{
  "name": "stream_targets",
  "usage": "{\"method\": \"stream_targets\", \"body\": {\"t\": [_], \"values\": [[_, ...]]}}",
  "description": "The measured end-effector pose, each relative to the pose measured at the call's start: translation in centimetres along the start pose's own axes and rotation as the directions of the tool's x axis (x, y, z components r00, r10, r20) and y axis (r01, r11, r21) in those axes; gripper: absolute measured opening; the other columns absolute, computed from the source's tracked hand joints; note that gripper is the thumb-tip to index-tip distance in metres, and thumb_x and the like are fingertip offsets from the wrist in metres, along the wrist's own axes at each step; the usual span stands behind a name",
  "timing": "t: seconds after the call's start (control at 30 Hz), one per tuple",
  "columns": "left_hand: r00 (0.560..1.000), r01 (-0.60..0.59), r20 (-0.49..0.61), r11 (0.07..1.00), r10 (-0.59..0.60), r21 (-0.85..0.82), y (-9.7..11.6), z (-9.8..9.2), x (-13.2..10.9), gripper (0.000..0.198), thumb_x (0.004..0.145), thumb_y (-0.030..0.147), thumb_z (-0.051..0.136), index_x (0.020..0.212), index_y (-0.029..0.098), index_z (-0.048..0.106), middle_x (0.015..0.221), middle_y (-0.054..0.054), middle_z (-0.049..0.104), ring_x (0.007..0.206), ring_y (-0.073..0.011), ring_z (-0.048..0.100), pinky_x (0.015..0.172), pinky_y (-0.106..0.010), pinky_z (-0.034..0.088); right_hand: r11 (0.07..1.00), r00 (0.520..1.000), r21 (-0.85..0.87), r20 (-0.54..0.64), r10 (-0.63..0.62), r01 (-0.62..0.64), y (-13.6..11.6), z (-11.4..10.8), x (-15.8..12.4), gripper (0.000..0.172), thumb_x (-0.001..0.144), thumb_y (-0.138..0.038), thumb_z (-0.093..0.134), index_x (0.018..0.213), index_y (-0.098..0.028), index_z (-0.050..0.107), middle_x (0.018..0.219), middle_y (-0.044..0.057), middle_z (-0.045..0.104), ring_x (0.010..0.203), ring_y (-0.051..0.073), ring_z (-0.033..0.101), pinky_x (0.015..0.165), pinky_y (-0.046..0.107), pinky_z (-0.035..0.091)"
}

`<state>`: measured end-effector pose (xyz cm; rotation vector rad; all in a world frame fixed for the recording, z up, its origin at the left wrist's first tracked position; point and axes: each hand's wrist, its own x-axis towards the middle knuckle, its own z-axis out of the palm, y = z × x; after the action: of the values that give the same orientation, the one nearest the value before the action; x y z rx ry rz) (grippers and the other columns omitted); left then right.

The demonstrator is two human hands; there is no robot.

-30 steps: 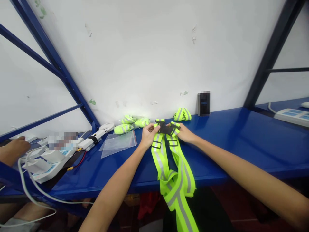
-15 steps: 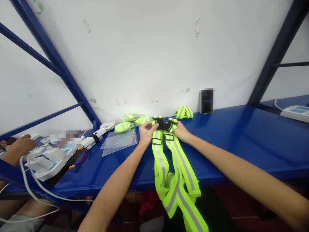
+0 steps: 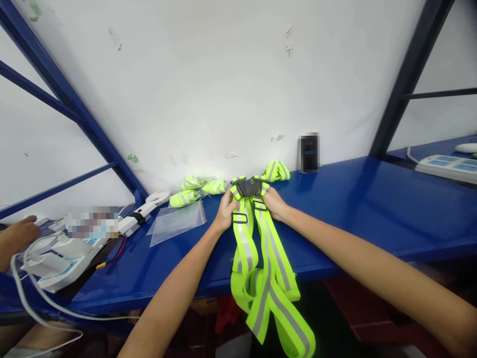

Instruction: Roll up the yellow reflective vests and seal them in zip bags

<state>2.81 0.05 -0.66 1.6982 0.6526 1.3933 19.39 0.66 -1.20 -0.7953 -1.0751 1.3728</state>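
A neon-yellow reflective strap harness (image 3: 261, 263) with grey stripes hangs over the front edge of the blue shelf (image 3: 354, 209). Its black top piece (image 3: 249, 187) lies on the shelf. My left hand (image 3: 226, 213) pinches the left strap just below that piece. My right hand (image 3: 274, 203) grips the right strap on the other side. Both hands are closed on the harness, a few centimetres apart.
Rolled neon straps (image 3: 199, 191) and another roll (image 3: 276, 170) lie by the wall. A clear zip bag (image 3: 175, 223), a small white fan (image 3: 149, 206) and white devices with cables (image 3: 55, 253) are at left, where another person's hand (image 3: 17, 236) rests. A power strip (image 3: 443, 166) sits far right.
Both hands slid a little down from the black top piece onto the straps. The hanging loops swung and bunched closer together. The view shifted slightly right.
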Motion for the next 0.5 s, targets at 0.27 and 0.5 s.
{"method": "stream_targets", "body": {"t": [0.27, 0.5], "values": [[0.992, 0.096, -0.093, 0.993, -0.089, 0.070, -1.5, 0.3, 0.6, 0.034, 0.073, 0.033, 0.067, 0.102, 0.014, 0.065, 0.099, -0.008, 0.072, 0.092, -0.0258, 0.066, 0.083, -0.036, 0.051, 0.957, 0.977, -0.195, 0.047, -0.208, 0.213, 0.8, -0.3, 0.3, 0.029, 0.075, -0.030, 0.065, 0.101, -0.020, 0.072, 0.106, 0.004, 0.074, 0.107, 0.025, 0.063, 0.102, 0.042, 0.042], [0.980, 0.151, -0.141, 0.985, -0.138, 0.087, -1.6, -0.1, 0.7, 0.028, 0.070, 0.030, 0.071, 0.092, 0.013, 0.068, 0.094, -0.007, 0.073, 0.089, -0.0253, 0.067, 0.083, -0.037, 0.052, 0.927, 0.975, -0.307, 0.123, -0.186, 0.216, 1.1, -0.7, 0.6, 0.029, 0.082, -0.025, 0.053, 0.102, -0.017, 0.072, 0.100, 0.004, 0.075, 0.097, 0.024, 0.065, 0.095, 0.041, 0.046]]}}
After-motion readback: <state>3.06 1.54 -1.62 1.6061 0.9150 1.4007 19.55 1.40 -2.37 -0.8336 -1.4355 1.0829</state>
